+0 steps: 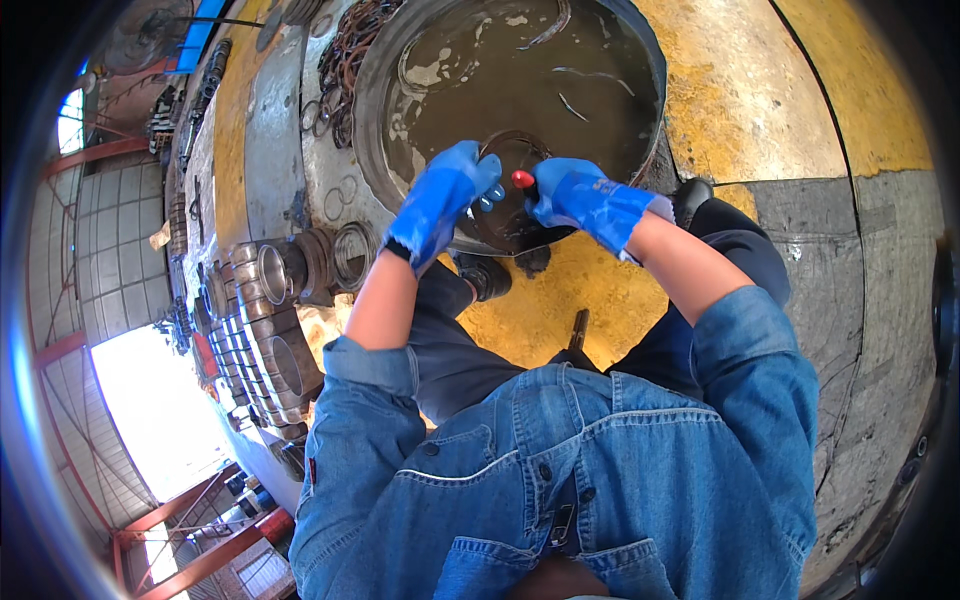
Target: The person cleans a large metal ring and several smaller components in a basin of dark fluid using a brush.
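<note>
Both my hands wear blue rubber gloves and are over the near side of a large round metal tub [664, 75] of murky brown water [490, 90]. My left hand [447, 190] has its fingers curled at the left edge of a thin, dark metal ring [520, 135], which it appears to grip. In my right hand [572, 195] is a tool with a red-ended handle [522, 179]; its working end is hidden. The lower part of the ring lies in shadow between my hands.
Curved metal pieces [592, 75] show in the water. Left of the tub lie a heap of rusty rings [350, 50] and stacks of larger metal rings [290, 270]. My knees straddle the tub's near side, over yellow-painted floor [520, 320]; grey floor [815, 250] lies right.
</note>
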Tool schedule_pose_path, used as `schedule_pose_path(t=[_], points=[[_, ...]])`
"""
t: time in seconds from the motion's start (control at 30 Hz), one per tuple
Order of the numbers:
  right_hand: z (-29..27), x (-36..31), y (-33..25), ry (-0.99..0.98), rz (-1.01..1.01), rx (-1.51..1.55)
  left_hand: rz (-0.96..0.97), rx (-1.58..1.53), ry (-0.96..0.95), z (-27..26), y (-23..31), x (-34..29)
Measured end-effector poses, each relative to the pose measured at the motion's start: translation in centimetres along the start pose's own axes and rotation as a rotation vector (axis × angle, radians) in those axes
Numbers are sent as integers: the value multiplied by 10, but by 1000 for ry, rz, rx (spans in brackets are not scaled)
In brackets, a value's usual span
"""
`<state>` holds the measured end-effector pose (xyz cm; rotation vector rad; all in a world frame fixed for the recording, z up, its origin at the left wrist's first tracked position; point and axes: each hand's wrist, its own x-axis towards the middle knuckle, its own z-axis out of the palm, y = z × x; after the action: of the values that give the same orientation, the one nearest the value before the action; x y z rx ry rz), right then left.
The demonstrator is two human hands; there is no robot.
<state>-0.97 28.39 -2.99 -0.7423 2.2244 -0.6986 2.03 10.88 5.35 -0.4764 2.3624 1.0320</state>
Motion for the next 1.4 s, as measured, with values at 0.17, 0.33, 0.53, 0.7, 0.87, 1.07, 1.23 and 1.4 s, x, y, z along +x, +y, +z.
schedule_pose_path(t=[0.17, 0.33, 0.53, 0.7, 0.87, 1.07, 1.23, 1.4], points=[[6, 2, 8, 3, 55, -50, 78, -326, -81, 9, -30, 2], [-9, 0, 17, -120, 162, 296, 218, -506, 176, 74, -83, -35], [-20, -20, -11, -138, 122, 59, 159, -454, 403, 86, -84, -23], [-14, 4, -4, -31, 100, -302, 32, -399, 308, 41, -63, -20], [-18, 2, -1, 427, -402, -376, 66, -279, 204, 15, -35, -25], [-31, 15, 3, 539, -306, -308, 147, -325, 161, -10, -10, -29], [-40, 34, 4, 393, 193, 358, 261, -264, 304, -17, -23, -5], [-11, 19, 17, 148, -90, 1188, 354, -210, 421, -10, -41, 26]])
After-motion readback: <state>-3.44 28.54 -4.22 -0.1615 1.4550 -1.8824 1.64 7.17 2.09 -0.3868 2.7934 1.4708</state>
